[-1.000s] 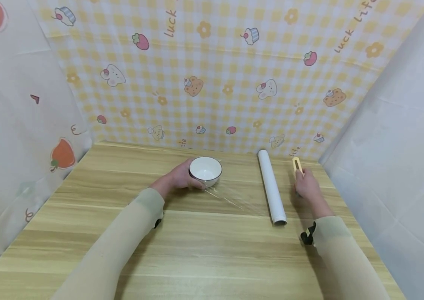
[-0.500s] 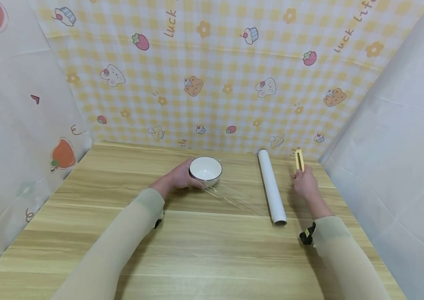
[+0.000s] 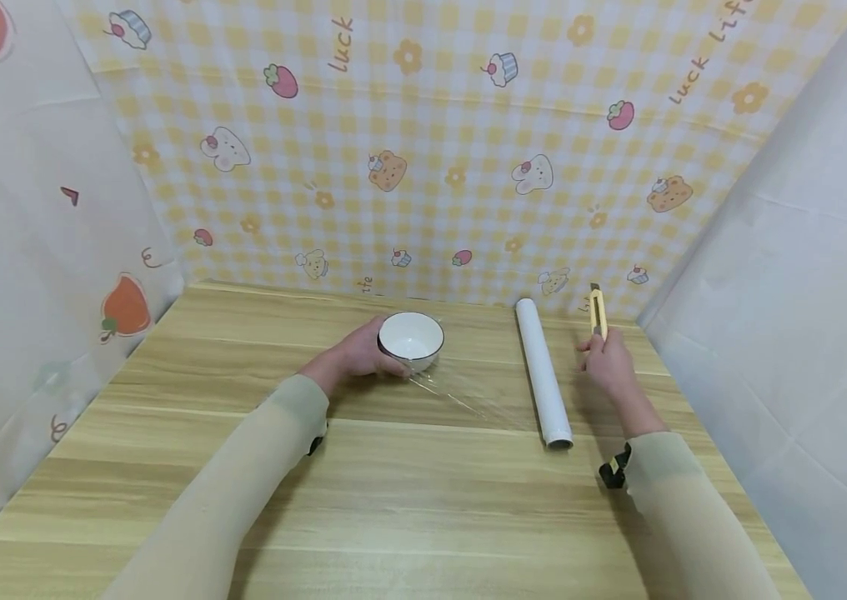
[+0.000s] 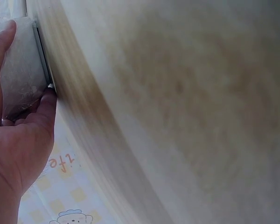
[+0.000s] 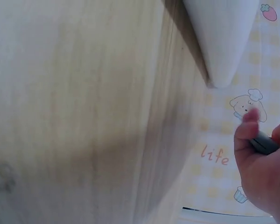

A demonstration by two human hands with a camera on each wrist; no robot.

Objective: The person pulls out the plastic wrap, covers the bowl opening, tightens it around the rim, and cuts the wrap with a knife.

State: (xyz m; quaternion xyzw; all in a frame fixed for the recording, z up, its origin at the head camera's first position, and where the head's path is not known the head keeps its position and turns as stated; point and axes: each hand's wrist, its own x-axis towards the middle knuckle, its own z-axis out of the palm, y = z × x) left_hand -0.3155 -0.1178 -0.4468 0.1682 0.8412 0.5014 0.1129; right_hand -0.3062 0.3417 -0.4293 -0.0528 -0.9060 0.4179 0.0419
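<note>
My left hand (image 3: 363, 348) grips the left side of a white bowl (image 3: 410, 336) with a dark rim. In the left wrist view, thumb and fingers curve round the bowl's wall (image 4: 24, 65), and clear film clings to it. From the bowl a sheet of cling film (image 3: 461, 400) stretches right toward a white cling film roll (image 3: 542, 367), which lies lengthwise on the table. Right of the roll, my right hand (image 3: 609, 364) holds up a yellow utility knife (image 3: 603, 319), its blade showing at the top. Only the knife's dark end (image 5: 265, 144) shows in the right wrist view.
Under everything is a wood-grain table (image 3: 408, 517). A yellow checked cloth (image 3: 438, 167) hangs close behind the bowl and roll. White sheets stand along the left and right (image 3: 791, 333) sides, the right one near my right hand.
My right hand has raised and turned the utility knife so it points up, and its blade now sticks out of the handle. The left hand, bowl and roll stay put.
</note>
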